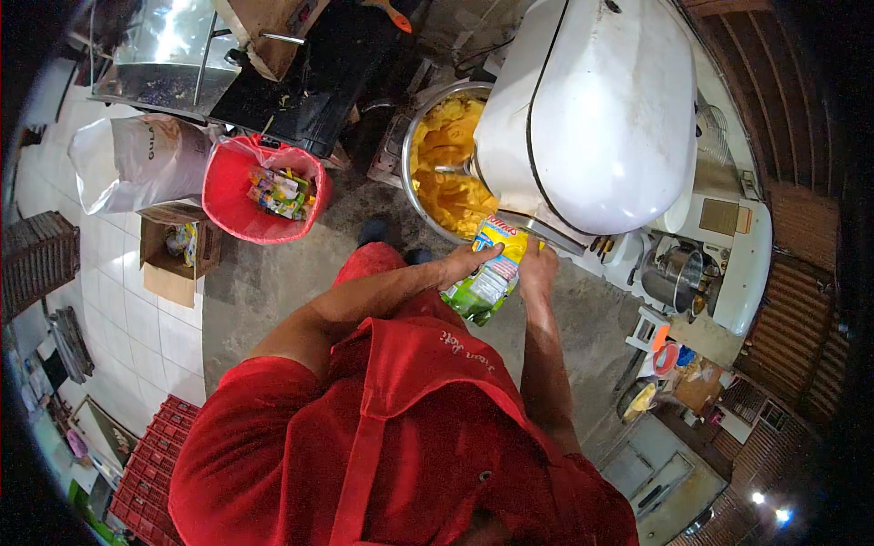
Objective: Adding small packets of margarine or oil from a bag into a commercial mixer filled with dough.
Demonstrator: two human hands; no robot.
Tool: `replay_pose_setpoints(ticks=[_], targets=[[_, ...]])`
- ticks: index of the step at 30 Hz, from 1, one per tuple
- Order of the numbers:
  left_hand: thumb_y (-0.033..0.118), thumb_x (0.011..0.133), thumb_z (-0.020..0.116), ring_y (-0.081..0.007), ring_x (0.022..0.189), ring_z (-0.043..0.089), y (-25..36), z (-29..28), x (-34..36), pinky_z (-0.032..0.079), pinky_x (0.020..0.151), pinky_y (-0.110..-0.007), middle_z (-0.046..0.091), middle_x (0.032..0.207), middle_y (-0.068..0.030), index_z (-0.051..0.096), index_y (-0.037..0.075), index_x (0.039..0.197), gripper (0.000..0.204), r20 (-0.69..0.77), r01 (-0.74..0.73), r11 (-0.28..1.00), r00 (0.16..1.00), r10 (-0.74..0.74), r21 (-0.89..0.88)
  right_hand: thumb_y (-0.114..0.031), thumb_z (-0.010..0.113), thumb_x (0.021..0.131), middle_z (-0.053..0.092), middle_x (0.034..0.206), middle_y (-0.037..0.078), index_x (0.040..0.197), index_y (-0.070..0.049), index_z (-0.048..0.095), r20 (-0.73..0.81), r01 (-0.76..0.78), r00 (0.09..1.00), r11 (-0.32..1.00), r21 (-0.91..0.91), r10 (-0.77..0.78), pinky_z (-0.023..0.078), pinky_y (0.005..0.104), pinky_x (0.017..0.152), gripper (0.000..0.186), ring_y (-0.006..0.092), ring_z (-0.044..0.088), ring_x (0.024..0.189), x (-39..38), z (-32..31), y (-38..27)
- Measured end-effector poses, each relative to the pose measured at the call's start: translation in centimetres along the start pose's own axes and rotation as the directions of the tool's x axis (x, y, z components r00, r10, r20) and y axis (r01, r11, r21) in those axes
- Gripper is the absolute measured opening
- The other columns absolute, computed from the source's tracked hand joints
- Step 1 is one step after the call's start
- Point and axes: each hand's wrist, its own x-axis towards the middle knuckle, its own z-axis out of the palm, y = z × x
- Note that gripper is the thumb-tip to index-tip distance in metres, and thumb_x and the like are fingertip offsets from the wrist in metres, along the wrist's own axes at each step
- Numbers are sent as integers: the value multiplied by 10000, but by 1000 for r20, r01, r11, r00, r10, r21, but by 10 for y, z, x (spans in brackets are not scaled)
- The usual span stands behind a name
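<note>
Between my two hands I hold a yellow and green packet (484, 284), tilted, close to the rim of a large steel mixing bowl (409, 173). My left hand (471, 262) grips its left side with the thumb on top. My right hand (537, 266) is closed on its upper right edge. Inside the bowl lies a thick yellow mixture (446, 136). A big white stand mixer (610, 109) leans over the bowl and hides its right part. Whether the packet is cut open I cannot tell.
Left of the bowl stands a red bin (223, 187) with several packets inside. Beside it are a white sack (137, 159) and an open cardboard box (168, 282). A smaller mixer with a steel bowl (672, 278) stands at right, a red crate (150, 464) at lower left.
</note>
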Motion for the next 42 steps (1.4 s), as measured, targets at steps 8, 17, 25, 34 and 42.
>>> replay_pose_setpoints(ticks=[8, 17, 25, 34, 42], targets=[[517, 952, 634, -155, 862, 683, -6, -5, 13, 556, 768, -338, 721, 1051, -35, 655, 69, 1208, 517, -86, 20, 996, 996, -13, 83, -292, 460, 998, 648, 1122, 312, 1123, 67, 651, 66, -35, 997, 999, 8, 35, 448, 527, 935, 425, 485, 596, 1065, -5, -5, -8], [506, 962, 626, -147, 834, 681, -11, -12, 20, 547, 735, -328, 729, 1015, -42, 677, 61, 1172, 496, -45, -50, 986, 997, 58, 156, -346, 478, 1008, 641, 1122, 335, 1112, 75, 652, 94, -33, 995, 998, 51, 28, 493, 505, 884, 467, 495, 619, 1039, -2, -1, 3], [477, 990, 595, -138, 857, 672, 2, 0, 5, 538, 769, -321, 723, 1042, -39, 662, 64, 1205, 471, -104, -26, 956, 993, 58, 292, -345, 478, 1003, 661, 900, 327, 969, 70, 676, -16, 48, 999, 994, -103, -50, 494, 545, 807, 461, 509, 635, 895, -5, 1, 4], [486, 977, 612, -141, 854, 672, -1, -3, 9, 537, 762, -319, 723, 1044, -43, 660, 64, 1208, 483, -82, -28, 958, 995, 53, 287, -302, 443, 1011, 654, 884, 326, 918, 69, 671, -52, 113, 992, 990, -83, -117, 481, 555, 786, 446, 506, 628, 851, -10, -3, -8], [494, 964, 630, -139, 823, 676, 0, -6, 7, 539, 736, -316, 729, 1010, -39, 678, 62, 1175, 484, -84, 10, 949, 996, 17, 315, -310, 395, 1019, 650, 849, 321, 851, 44, 670, 13, 92, 996, 974, -208, -92, 466, 567, 766, 479, 496, 630, 834, -18, -12, -27]])
